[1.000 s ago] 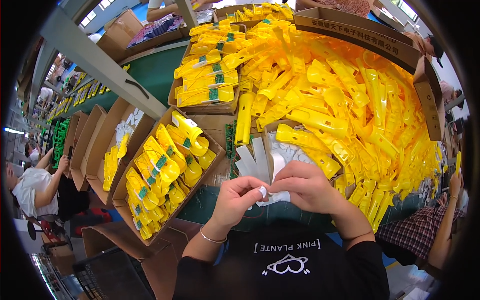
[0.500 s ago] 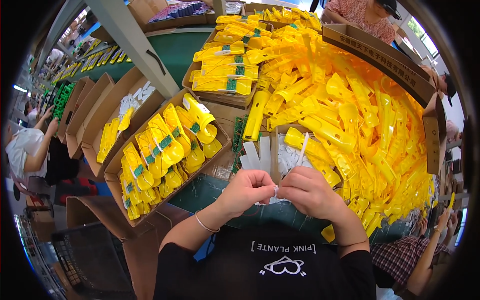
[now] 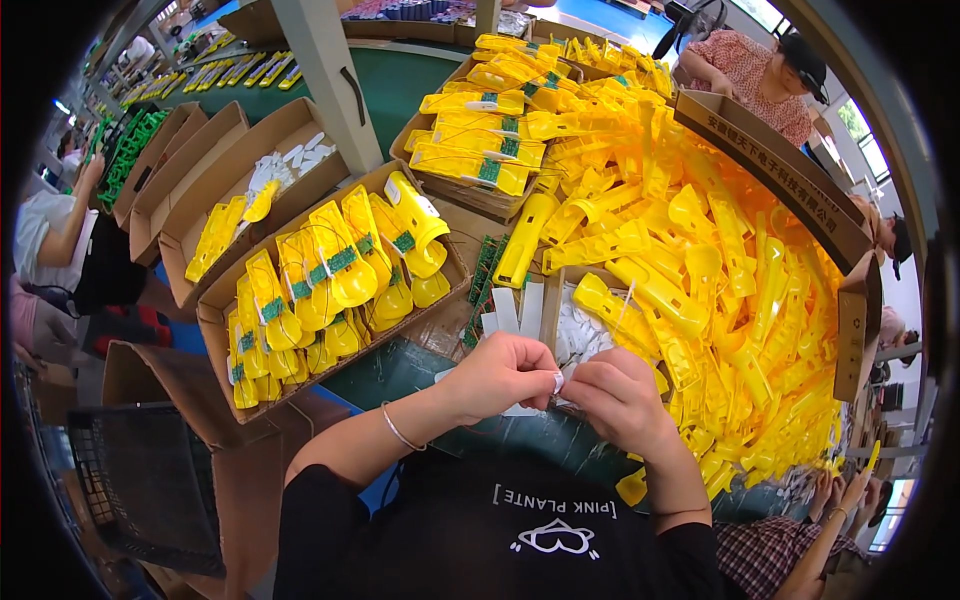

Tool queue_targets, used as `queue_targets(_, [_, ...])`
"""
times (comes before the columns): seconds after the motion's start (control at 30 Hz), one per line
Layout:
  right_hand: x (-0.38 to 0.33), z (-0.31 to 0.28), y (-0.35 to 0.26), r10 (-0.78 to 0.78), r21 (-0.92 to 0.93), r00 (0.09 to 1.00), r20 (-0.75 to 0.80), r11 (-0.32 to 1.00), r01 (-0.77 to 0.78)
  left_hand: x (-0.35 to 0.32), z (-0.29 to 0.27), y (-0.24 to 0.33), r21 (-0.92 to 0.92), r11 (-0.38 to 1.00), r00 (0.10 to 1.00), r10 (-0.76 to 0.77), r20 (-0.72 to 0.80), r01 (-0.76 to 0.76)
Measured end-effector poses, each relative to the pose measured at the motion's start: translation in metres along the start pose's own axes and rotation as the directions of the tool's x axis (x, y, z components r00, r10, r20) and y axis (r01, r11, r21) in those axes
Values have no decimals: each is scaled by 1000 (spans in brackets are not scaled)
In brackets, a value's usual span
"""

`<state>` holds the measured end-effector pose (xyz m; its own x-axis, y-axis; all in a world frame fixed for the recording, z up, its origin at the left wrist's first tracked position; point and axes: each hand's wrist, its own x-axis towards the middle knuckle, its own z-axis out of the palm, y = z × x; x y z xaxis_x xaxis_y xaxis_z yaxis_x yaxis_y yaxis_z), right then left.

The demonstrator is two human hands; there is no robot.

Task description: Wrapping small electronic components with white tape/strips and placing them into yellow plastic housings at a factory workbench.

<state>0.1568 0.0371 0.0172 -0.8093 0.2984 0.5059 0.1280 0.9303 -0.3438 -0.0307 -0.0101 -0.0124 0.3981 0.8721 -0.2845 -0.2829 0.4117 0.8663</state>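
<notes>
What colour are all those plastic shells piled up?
The heaped plastic shells are bright yellow, seen in the head view.

Two hands, the left hand [image 3: 497,377] and the right hand [image 3: 620,398], are seen meeting over one small white piece [image 3: 556,381]. Four open cardboard boxes [image 3: 212,322] are lined up at left. Yellow plastic shells [image 3: 690,250] are heaped beyond counting. One pillar [image 3: 330,80] is seen. One bracelet [image 3: 398,432] is worn.

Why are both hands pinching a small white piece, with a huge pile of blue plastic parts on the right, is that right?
Nearly. The head view shows the left hand and right hand pinching the small white piece, but the pile of plastic parts is yellow, not blue.
</notes>
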Motion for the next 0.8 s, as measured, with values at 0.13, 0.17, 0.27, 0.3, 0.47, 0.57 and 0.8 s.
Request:
queue_targets(0.13, [-1,1,-2,0,-8,1000,-14,1000,0,0,1,-1,27,1000,1000,15,-8,-14])
queue_targets(0.17, [-1,1,-2,-4,-10,1000,-10,1000,4,0,1,0,21,1000,1000,0,-1,0])
queue_targets(0.27, [-3,4,-1,-13,-4,999,-32,1000,13,-1,-1,0,-17,1000,1000,-16,11,17])
queue_targets(0.3, [-5,4,1,-18,2,999,-37,1000,18,-1,-2,0,-45,999,1000,-23,21,23])
queue_targets(0.47, [-8,7,1,-27,-17,995,-94,1000,25,5,-5,-3,-155,987,999,-32,43,38])
queue_targets(0.57, [-8,9,0,-27,-40,988,-153,999,21,9,-8,-7,-209,978,1000,-21,12,23])
queue_targets(0.8, [-18,5,-5,121,178,960,-254,981,-76,19,-15,-14,218,964,959,200,-202,-155])
